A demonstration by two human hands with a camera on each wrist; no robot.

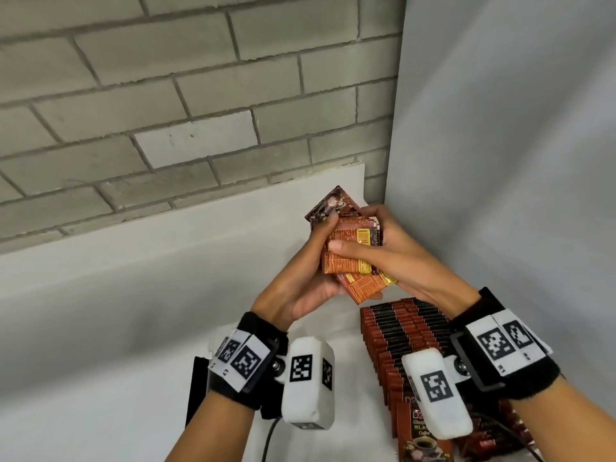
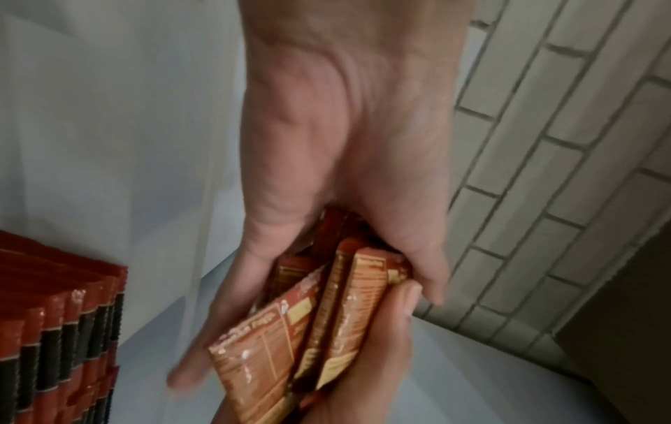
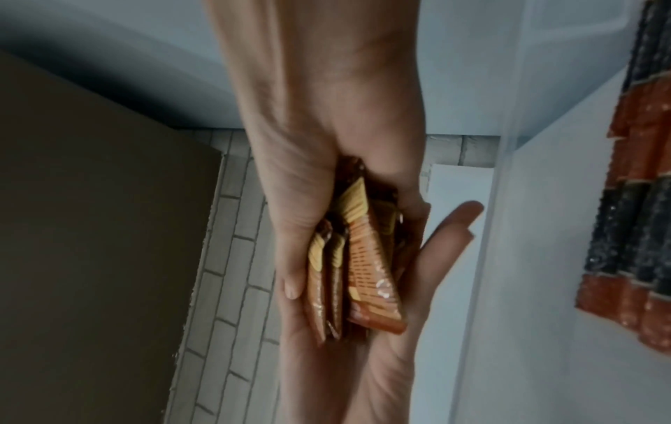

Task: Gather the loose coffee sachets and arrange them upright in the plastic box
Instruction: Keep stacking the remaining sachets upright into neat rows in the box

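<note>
Both hands hold one fanned bundle of orange-brown coffee sachets (image 1: 353,255) in the air above the white table. My left hand (image 1: 325,258) cups the bundle from below and the left, thumb on its top edge. My right hand (image 1: 358,233) grips it from the right, thumb across the printed face. The wrist views show the same bundle (image 2: 319,315) (image 3: 359,272) squeezed between the two palms. Just below, rows of upright red-and-black sachets (image 1: 406,335) (image 2: 61,330) (image 3: 635,229) stand packed together. The plastic box shows only as a clear wall (image 2: 203,186) beside them.
A grey brick wall (image 1: 200,111) runs behind the white table (image 1: 133,311), and a pale panel (image 1: 500,161) closes the right side. A few loose sachets (image 1: 483,441) lie at the bottom right. A black object (image 1: 200,388) and a cable (image 1: 270,435) sit near the front.
</note>
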